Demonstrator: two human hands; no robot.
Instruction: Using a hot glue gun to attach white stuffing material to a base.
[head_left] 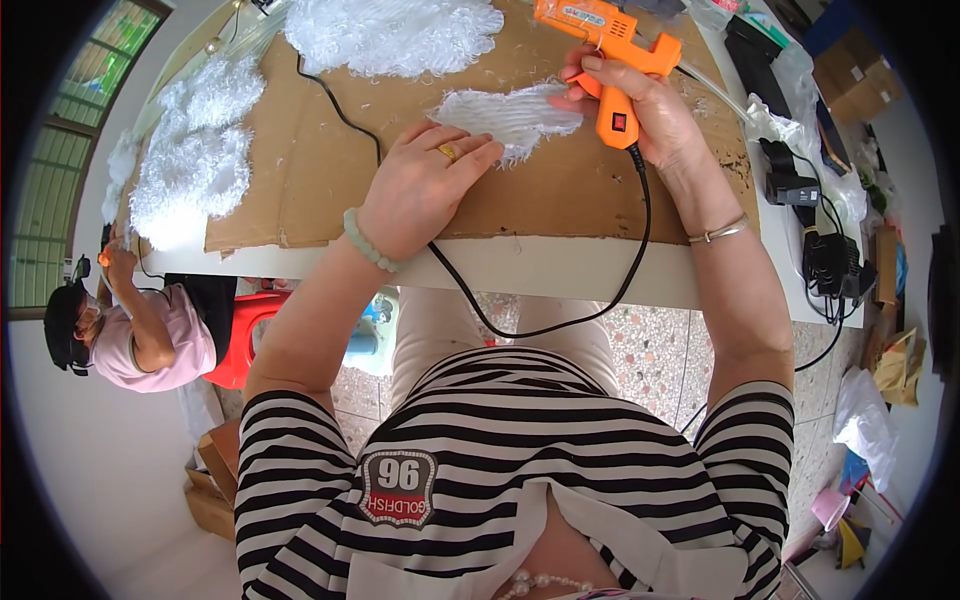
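Note:
An orange hot glue gun (617, 100) is gripped in my right hand (655, 110), its nozzle end toward the upper left. The black cord runs from the base of its handle, loops over the table's front edge and passes under my left arm. A white fringed fabric piece (505, 118) lies flat on the brown cardboard (330, 200). My left hand (425, 180) rests palm down at the fabric's left side, fingers stretched out over its near edge. Some fingertips of my right hand are close to the fabric's right end; whether they touch it I cannot tell.
White fluffy fringed pieces lie in piles at the back (390, 35) and left (195, 150). Black power adapters (835, 265) with tangled cables sit at the table's right end, near clear plastic bags (795, 90). At the left, another person (150, 335) sits by a red stool (243, 335).

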